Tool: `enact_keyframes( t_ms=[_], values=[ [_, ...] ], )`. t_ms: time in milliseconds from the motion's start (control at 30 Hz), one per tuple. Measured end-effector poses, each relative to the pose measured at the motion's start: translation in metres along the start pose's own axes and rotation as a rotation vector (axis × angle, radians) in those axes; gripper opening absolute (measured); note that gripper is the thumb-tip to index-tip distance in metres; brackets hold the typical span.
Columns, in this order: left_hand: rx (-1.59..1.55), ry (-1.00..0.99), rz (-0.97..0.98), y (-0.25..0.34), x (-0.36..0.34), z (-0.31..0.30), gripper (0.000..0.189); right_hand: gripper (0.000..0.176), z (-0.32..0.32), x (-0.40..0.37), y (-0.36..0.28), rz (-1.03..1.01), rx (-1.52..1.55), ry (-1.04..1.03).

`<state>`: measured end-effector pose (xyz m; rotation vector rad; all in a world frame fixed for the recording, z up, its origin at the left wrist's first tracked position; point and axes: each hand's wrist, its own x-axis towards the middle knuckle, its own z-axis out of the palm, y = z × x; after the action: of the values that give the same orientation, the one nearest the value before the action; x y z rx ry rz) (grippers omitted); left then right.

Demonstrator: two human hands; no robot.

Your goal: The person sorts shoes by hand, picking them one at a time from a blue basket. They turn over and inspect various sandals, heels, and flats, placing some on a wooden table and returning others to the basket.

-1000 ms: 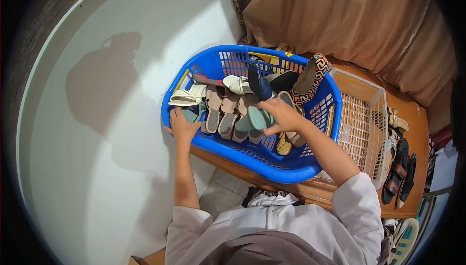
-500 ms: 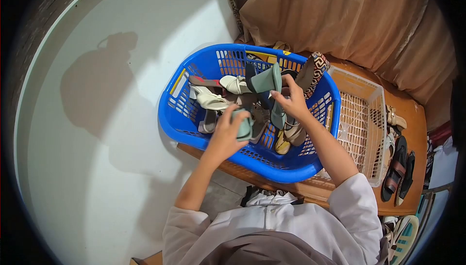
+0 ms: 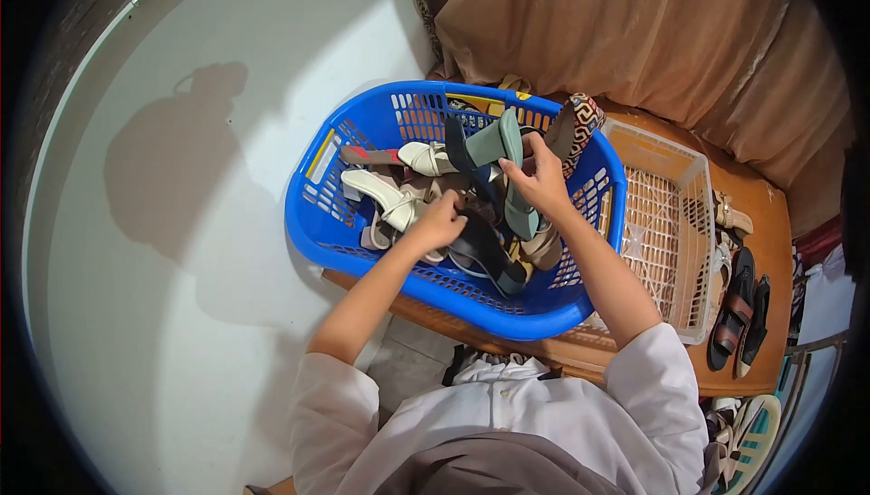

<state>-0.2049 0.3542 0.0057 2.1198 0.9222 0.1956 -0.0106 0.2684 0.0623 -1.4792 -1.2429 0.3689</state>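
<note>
A blue laundry basket (image 3: 304, 214) full of women's shoes stands in front of me. Over its right half, my right hand (image 3: 542, 178) grips a sage-green heeled sandal (image 3: 519, 210), its block heel facing left. Reaching into the middle of the pile, my left hand (image 3: 439, 223) has its fingers closed on the end of a black heeled sandal (image 3: 485, 249); the fingertips are partly hidden. Cream strappy sandals (image 3: 385, 194) lie just left of that hand. A shoe with a red patch (image 3: 370, 155) rests at the left, and a patterned shoe (image 3: 584, 128) leans on the back right rim.
A clear plastic crate (image 3: 702, 241) stands right of the basket on a wooden table (image 3: 770, 314). Black and brown sandals (image 3: 732, 314) lie at the table's right end. A brown curtain (image 3: 634, 33) hangs behind, and a white wall (image 3: 208, 250) is at left.
My left hand had a green sandal in it; it now grips a black sandal, which lies across the basket's front middle. My right hand keeps its green sandal. The view has shifted slightly.
</note>
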Motion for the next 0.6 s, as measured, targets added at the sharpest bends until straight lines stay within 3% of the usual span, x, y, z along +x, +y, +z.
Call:
enact_keyframes(
  t_ms=[67,167,267,300,400,500,600],
  values=[
    [0.316,0.031,-0.019,-0.024,0.02,-0.002,0.056,0.032,0.0,0.0,0.0,0.001,-0.017,-0.001],
    [0.289,-0.219,-0.314,-0.003,0.031,-0.015,0.084,0.034,-0.001,0.001,0.0,-0.005,-0.033,-0.004],
    [0.543,-0.386,-0.3,-0.019,0.046,-0.006,0.096,0.034,-0.003,0.0,-0.002,-0.031,-0.027,0.003],
    [0.493,-0.497,-0.39,-0.006,0.043,-0.011,0.094,0.035,-0.003,0.0,-0.002,-0.037,-0.017,0.001],
    [0.435,-0.607,-0.412,-0.027,0.05,-0.015,0.096,0.038,-0.004,-0.001,-0.003,-0.025,-0.019,-0.01],
    [0.226,-0.49,-0.434,-0.012,0.032,-0.027,0.08,0.04,-0.003,0.0,0.0,-0.023,-0.009,-0.023],
    [-0.415,-0.355,-0.412,0.0,0.024,-0.028,0.059,0.041,-0.006,-0.003,-0.004,-0.023,-0.055,-0.05]
  ],
)
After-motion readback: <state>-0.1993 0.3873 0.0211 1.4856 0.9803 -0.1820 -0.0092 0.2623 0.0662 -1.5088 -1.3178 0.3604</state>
